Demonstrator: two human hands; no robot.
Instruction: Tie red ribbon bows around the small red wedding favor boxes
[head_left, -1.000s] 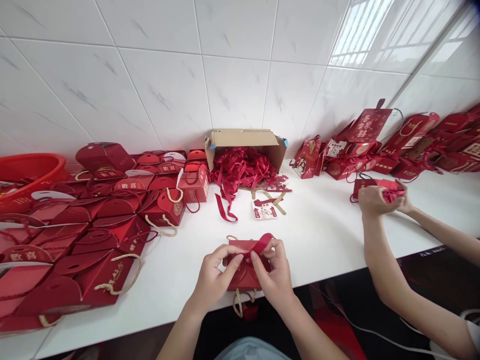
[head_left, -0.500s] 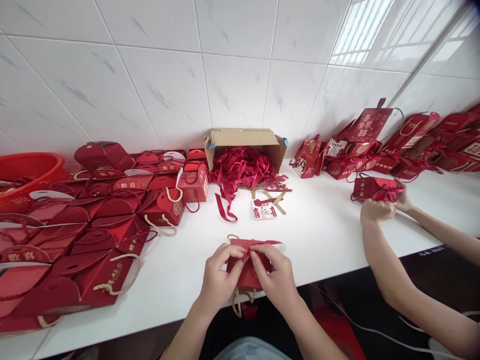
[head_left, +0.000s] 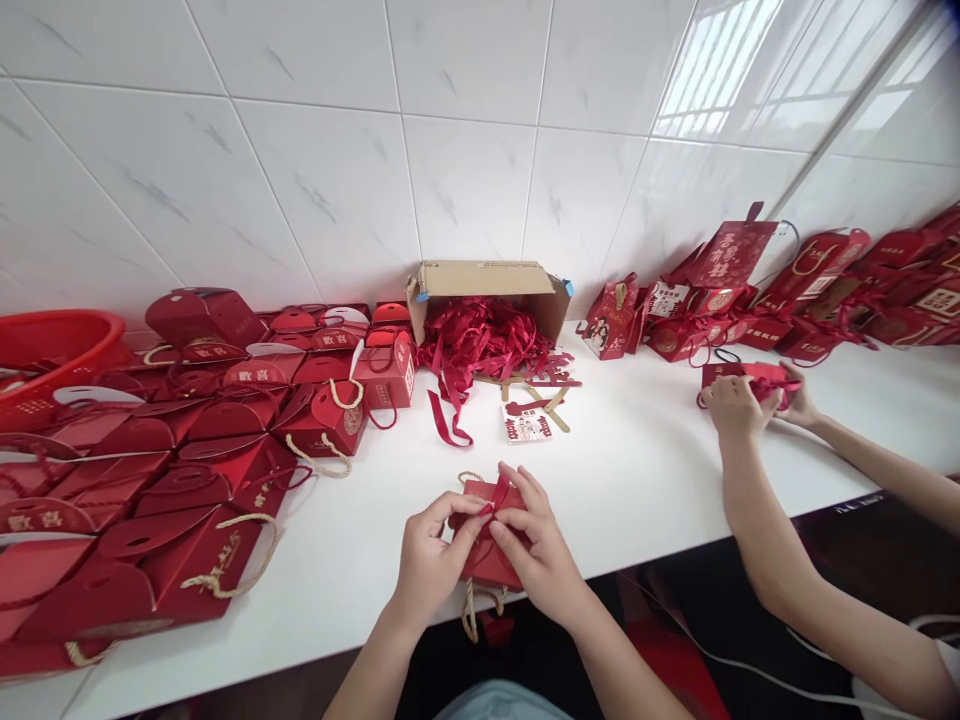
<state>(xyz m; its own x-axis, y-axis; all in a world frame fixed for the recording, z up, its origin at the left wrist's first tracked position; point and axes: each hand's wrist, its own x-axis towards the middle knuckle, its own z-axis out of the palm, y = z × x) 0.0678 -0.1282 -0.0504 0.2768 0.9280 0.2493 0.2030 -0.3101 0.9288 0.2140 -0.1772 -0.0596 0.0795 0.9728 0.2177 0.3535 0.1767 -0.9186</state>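
Note:
A red gift box (head_left: 495,566) with twisted rope handles lies at the table's front edge, right below my hands. Across its top runs a red ribbon (head_left: 501,488), gathered at the middle. My left hand (head_left: 437,545) pinches the ribbon between thumb and forefinger from the left. From the right, my right hand (head_left: 534,545) pinches the same ribbon close by, its other fingers raised. Both sets of fingertips nearly meet and partly hide the ribbon's crossing. One rope handle (head_left: 470,610) hangs over the table edge.
A cardboard box (head_left: 487,277) spills red ribbons (head_left: 484,335) against the wall. Before it lie a printed card (head_left: 527,424) and ribbon strips. Rows of red gift boxes (head_left: 169,560) and a red basket (head_left: 60,350) fill the left. At right, a co-worker's hands (head_left: 739,405) handle another box.
My right hand's fingers have lifted, and the ribbon end that pointed right now stands up between my hands. The co-worker's near hand has moved up onto their box.

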